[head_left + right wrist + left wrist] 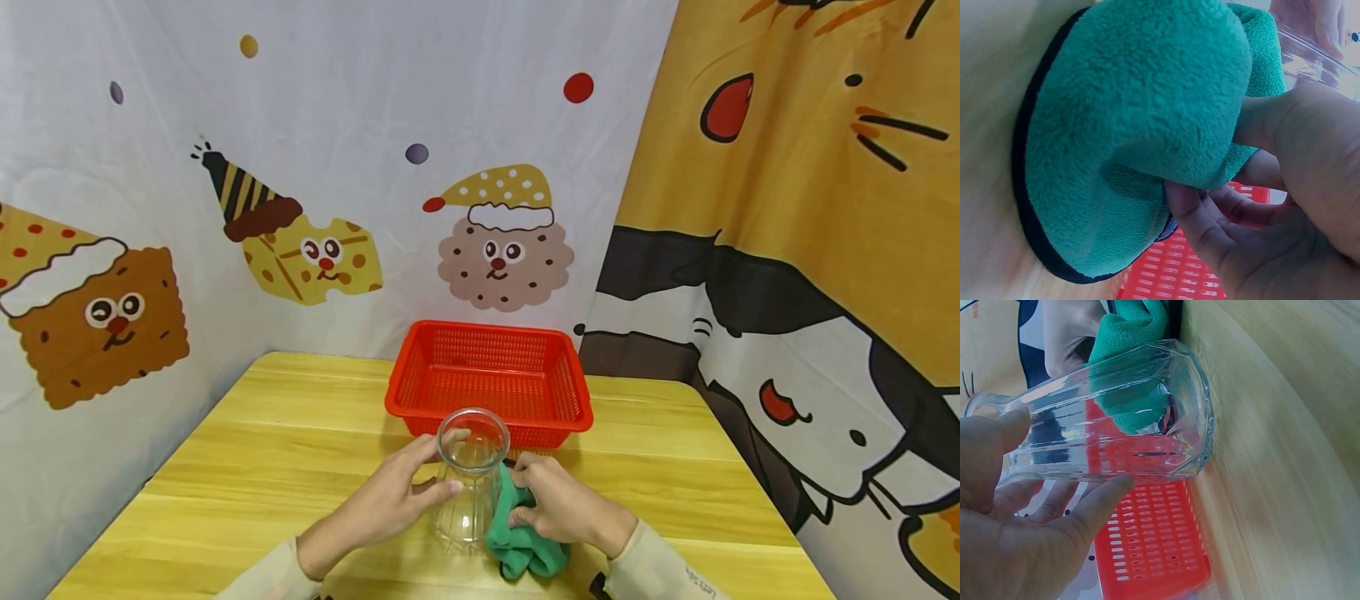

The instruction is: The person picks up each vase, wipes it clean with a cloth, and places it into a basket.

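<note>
A clear glass vase with ribbed sides and a round rim stands upright on the table. My left hand grips it from the left near the neck, thumb on the near side and fingers behind. In the left wrist view the glass vase shows its faceted wall and thick base. My right hand pinches a green cloth with a dark edge, bunched against the vase's right side. The right wrist view shows the cloth hanging in folds, with thumb and fingers curled into it.
A red plastic basket with perforated walls stands just behind the vase. The wooden table reaches back to a white curtain with cartoon prints. On the right hangs a yellow curtain.
</note>
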